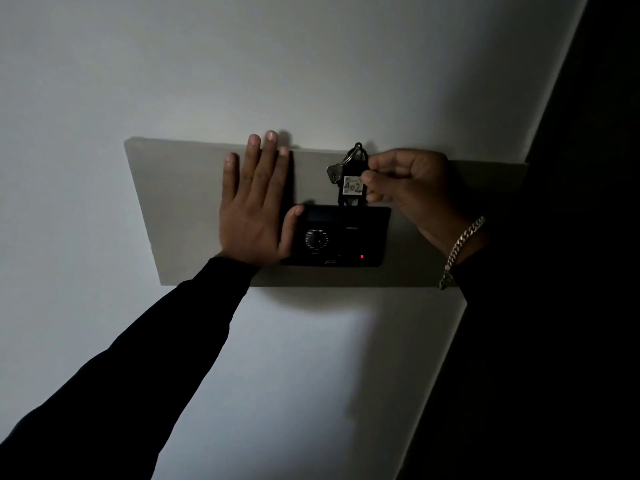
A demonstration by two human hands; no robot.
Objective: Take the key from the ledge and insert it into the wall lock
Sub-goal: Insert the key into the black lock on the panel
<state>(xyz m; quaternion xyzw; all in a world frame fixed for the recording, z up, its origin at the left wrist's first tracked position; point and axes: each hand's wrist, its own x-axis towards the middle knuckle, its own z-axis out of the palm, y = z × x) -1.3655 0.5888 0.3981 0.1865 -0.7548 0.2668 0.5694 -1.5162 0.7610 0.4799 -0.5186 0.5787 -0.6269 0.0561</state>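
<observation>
A black key tag [353, 183] with a white label reading 402 stands upright in the top of the black wall unit [341, 237]. A silver key [333, 172] hangs from its ring at the tag's upper left. My right hand [408, 188] pinches the tag's right edge between thumb and fingers. A red light [362, 256] glows on the unit's lower right. Flat against the grey panel [173, 202] lies my left hand [254, 202], fingers spread, with the thumb resting on the unit's upper left corner.
The grey panel is mounted on a pale wall [138, 81]. A dark area [571, 237] fills the right side of the view. The unit has a round dial [317, 238] on its face. A silver chain bracelet [460, 247] circles my right wrist.
</observation>
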